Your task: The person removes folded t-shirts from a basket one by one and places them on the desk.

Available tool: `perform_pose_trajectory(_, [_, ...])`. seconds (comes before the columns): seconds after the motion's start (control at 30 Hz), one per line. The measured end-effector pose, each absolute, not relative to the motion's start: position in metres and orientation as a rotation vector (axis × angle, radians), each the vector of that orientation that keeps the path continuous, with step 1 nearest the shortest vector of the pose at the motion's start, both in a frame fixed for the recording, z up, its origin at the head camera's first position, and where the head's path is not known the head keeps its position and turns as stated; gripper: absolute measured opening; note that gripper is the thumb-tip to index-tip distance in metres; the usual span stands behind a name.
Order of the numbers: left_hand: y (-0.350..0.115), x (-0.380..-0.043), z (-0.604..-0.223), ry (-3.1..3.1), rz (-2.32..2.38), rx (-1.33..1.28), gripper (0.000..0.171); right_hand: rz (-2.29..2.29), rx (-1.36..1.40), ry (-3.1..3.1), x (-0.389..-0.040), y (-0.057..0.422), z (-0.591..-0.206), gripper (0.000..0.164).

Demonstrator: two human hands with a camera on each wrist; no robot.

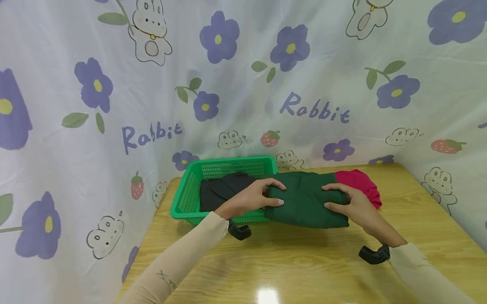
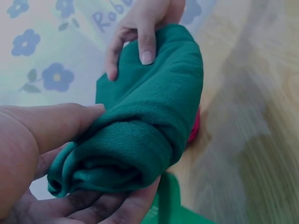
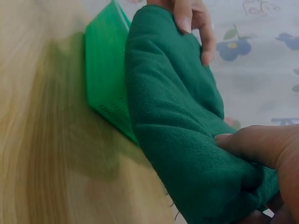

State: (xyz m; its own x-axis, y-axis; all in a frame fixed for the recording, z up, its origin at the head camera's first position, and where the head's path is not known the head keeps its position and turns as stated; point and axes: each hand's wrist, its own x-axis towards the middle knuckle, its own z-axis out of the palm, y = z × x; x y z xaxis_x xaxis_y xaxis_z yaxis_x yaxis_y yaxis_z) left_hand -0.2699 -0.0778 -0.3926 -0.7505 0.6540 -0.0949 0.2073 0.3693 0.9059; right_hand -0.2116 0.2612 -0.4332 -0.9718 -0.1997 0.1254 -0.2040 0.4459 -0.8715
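Note:
A dark green folded garment (image 1: 305,199), rolled into a thick bundle, is held up between both hands just above the table. My left hand (image 1: 256,197) grips its left end, thumb on top and fingers underneath, as the left wrist view shows. The right hand (image 1: 355,208) grips the opposite end, its thumb (image 3: 247,144) pressing the cloth. The bundle's left end overlaps the right side of a green plastic basket (image 1: 182,205) in the head view. Inside the basket lies a black folded cloth (image 1: 218,190).
A crimson folded cloth (image 1: 358,185) lies on the wooden table (image 1: 299,273) behind the right hand, partly hidden by the green bundle. Behind the table hangs a white curtain (image 1: 240,88) printed with rabbits and purple flowers.

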Motion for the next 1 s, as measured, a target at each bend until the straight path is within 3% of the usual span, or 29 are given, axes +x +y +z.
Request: perform_pose_trajectory(1.0, [-0.023,-0.242,-0.43,2.171,1.247,0.862,0.036,1.468,0.334,-2.763,-0.186,0.314,-0.481,0.047])
